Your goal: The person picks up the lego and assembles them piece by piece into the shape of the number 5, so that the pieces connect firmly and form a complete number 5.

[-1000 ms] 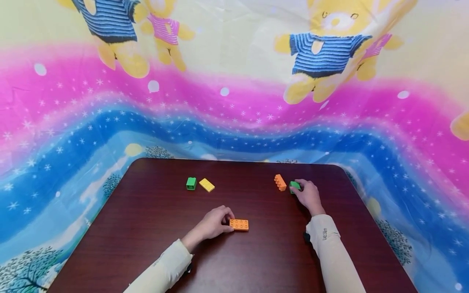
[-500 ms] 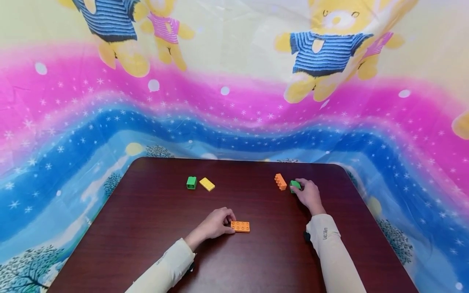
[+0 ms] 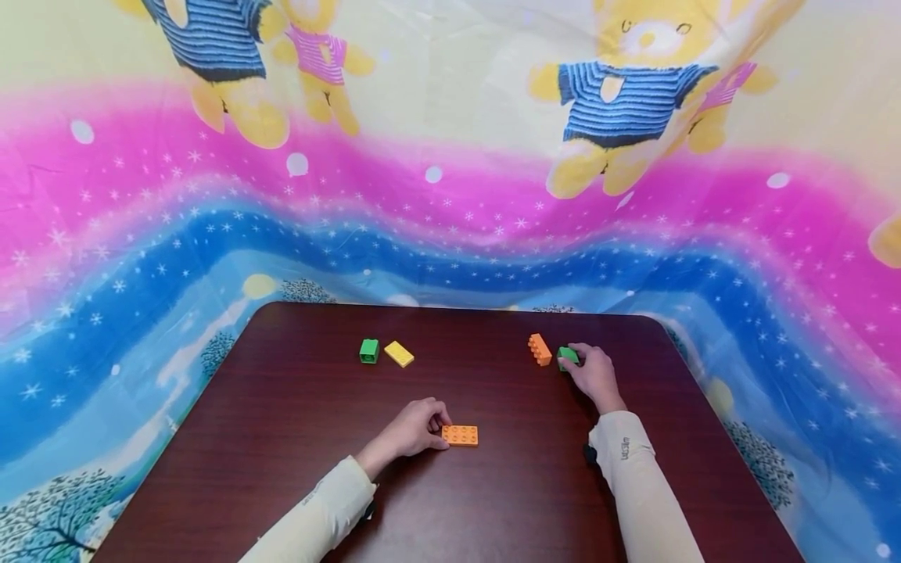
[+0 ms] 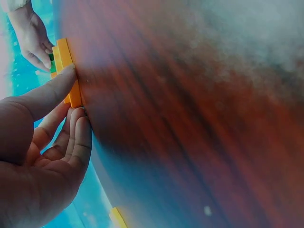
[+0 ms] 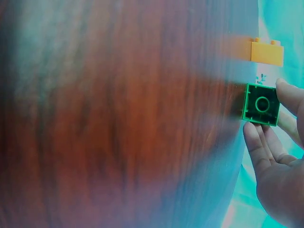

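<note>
My left hand [image 3: 411,430] pinches the left end of a flat orange brick [image 3: 461,436] that lies studs up mid-table. In the left wrist view the thumb lies on one long side of that orange brick [image 4: 71,90], with the fingers at the opposite side. Farther back on the right, my right hand [image 3: 594,375] holds a green brick [image 3: 566,357] between thumb and fingers. The right wrist view shows the hollow underside of this green brick [image 5: 261,104]. Just left of it an orange brick [image 3: 539,349] lies on its side, studs facing left, apart from the hand.
At the back left of the dark wooden table [image 3: 296,407] lie another green brick [image 3: 369,351] and a flat yellow brick [image 3: 399,354], close together. A patterned cloth [image 3: 450,195] hangs behind the table and along its sides.
My left hand and the flat orange brick have shifted very slightly. The right hand keeps its place on the green brick, and the other bricks stay where they were.
</note>
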The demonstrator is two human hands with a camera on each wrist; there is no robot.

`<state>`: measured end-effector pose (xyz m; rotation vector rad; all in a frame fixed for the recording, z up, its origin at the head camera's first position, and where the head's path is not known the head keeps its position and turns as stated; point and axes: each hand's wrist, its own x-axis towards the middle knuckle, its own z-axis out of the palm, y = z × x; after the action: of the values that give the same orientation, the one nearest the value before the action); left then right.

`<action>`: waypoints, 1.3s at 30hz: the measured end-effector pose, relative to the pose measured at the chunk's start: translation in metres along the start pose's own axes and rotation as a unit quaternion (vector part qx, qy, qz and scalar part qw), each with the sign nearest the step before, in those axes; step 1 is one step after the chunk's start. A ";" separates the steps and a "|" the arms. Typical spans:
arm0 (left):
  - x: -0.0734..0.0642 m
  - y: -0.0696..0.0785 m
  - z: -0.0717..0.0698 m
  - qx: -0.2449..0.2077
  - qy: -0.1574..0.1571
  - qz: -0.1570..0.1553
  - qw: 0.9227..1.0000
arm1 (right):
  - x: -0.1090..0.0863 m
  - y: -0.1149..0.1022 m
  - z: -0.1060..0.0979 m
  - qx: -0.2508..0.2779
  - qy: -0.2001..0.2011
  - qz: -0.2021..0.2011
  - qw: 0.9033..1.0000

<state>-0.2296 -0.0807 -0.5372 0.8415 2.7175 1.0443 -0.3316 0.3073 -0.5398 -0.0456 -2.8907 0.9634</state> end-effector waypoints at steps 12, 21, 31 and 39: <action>0.001 0.006 0.001 0.002 -0.004 -0.015 1.000 | 0.000 0.000 -0.001 -0.007 0.000 0.001 1.000; 0.001 0.007 0.001 0.009 0.003 0.006 1.000 | -0.003 0.001 -0.006 -0.036 0.004 -0.020 0.999; -0.001 0.005 0.001 0.004 -0.001 0.003 1.000 | -0.013 -0.004 -0.014 -0.022 0.037 -0.038 0.998; -0.003 0.006 -0.001 0.000 0.005 0.010 1.000 | -0.023 -0.026 -0.017 0.016 0.054 -0.052 0.997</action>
<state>-0.2249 -0.0789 -0.5330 0.8669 2.7228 1.0541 -0.3066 0.2958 -0.5127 0.0543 -2.7492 0.9578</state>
